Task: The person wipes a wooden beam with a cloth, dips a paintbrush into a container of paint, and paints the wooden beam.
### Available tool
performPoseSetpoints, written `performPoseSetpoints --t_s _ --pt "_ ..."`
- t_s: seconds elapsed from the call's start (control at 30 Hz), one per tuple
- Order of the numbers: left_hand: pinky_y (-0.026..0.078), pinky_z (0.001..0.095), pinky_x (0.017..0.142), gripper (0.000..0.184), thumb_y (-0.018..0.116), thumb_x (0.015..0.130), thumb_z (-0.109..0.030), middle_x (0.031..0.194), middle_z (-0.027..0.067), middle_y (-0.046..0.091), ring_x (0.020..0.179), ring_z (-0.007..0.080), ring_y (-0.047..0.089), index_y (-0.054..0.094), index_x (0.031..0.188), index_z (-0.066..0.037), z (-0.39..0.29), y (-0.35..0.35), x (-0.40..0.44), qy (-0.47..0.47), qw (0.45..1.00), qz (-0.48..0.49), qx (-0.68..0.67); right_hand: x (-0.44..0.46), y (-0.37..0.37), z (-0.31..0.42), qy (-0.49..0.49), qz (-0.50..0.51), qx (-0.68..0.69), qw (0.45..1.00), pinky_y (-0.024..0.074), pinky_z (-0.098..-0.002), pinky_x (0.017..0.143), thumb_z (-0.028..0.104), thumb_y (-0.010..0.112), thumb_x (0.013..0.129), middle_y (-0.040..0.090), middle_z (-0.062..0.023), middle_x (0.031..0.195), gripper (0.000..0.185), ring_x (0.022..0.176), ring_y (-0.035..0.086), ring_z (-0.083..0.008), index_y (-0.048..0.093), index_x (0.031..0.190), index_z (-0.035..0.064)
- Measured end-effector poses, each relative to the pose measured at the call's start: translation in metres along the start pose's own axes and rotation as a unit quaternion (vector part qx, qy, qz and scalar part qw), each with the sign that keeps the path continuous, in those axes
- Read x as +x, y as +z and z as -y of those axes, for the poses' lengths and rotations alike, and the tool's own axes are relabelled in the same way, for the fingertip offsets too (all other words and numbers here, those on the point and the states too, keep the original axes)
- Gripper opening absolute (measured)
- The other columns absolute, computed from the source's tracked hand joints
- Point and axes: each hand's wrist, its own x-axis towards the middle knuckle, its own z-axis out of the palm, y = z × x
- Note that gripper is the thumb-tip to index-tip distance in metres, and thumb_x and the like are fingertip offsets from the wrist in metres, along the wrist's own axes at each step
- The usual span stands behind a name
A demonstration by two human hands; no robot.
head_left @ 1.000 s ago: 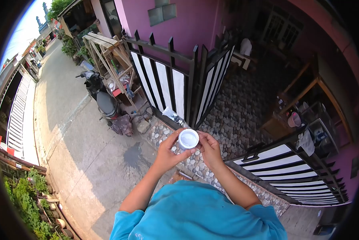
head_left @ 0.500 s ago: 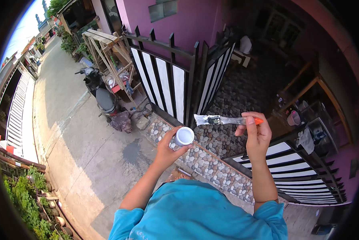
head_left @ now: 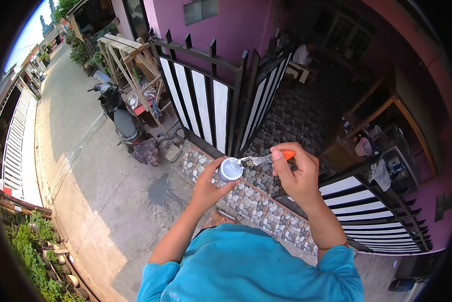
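Note:
My left hand (head_left: 208, 184) is wrapped round a small white paint can (head_left: 231, 169), its open top facing up toward me. Pale paint shows inside. Between the thumb and fingers of my right hand (head_left: 297, 172) is a paintbrush (head_left: 260, 160) with an orange handle end. Its white-coated bristles reach over the can's rim into the opening, and dark smears mark the ferrule. Just beyond the can stands a black metal gate (head_left: 234, 95) with white panels, folded at an angle.
A parked scooter (head_left: 125, 121) and a wooden frame (head_left: 130, 65) stand along the left. Pebbled paving (head_left: 266, 216) runs below my hands. Another black-and-white gate section (head_left: 372, 211) lies to the right. A person (head_left: 302, 54) is in the dim yard behind. Plants (head_left: 32, 251) line the lower left.
My right hand has moved left and slightly down, bringing the brush from beside the can into its opening. My left hand still holds the can in nearly the same place.

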Motion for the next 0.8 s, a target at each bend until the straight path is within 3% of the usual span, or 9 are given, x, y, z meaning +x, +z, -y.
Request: performPoseSetpoints --t_s 0.17,0.27,0.53,0.8 --pt "0.048 0.0374 0.095 0.063 0.085 0.069 -0.014 0.116 0.0147 0.065 0.108 0.0264 0.063 0.057 0.124 -0.002 0.001 -0.002 0.002 0.012 1.000 0.004 0.001 0.005 0.010 0.004 0.010 0.040 -0.019 0.999 0.0477 -0.0245 0.057 0.010 0.066 0.091 0.065 -0.0069 0.074 0.011 0.066 0.064 -0.0111 0.063 0.093 -0.0002" --pt "0.048 0.0372 0.094 0.062 0.085 0.069 -0.014 0.115 0.0145 0.065 0.107 0.0266 0.064 0.057 0.124 -0.002 -0.001 -0.004 0.001 0.010 1.000 -0.003 -0.011 0.010 0.019 0.008 -0.044 0.056 -0.049 0.996 0.0481 -0.0260 0.056 0.011 0.066 0.091 0.065 -0.0073 0.074 0.011 0.064 0.064 -0.0123 0.063 0.092 0.0002" --pt "0.049 0.0365 0.093 0.063 0.085 0.069 -0.013 0.115 0.0140 0.065 0.106 0.0264 0.064 0.057 0.124 -0.001 0.001 -0.010 -0.001 0.027 1.000 0.001 -0.014 0.017 0.040 0.000 -0.043 0.111 -0.065 0.991 0.0501 -0.0304 0.055 0.014 0.066 0.090 0.064 -0.0119 0.074 0.014 0.060 0.064 -0.0207 0.064 0.091 0.0006" --pt "0.047 0.0344 0.096 0.064 0.085 0.071 -0.016 0.117 0.0123 0.065 0.110 0.0218 0.062 0.056 0.125 -0.001 0.000 -0.025 -0.005 0.010 1.000 -0.025 -0.012 0.025 0.044 0.011 -0.064 0.094 -0.040 0.993 0.0474 -0.0257 0.054 0.010 0.066 0.090 0.063 -0.0077 0.074 0.010 0.061 0.062 -0.0119 0.064 0.091 -0.0002"
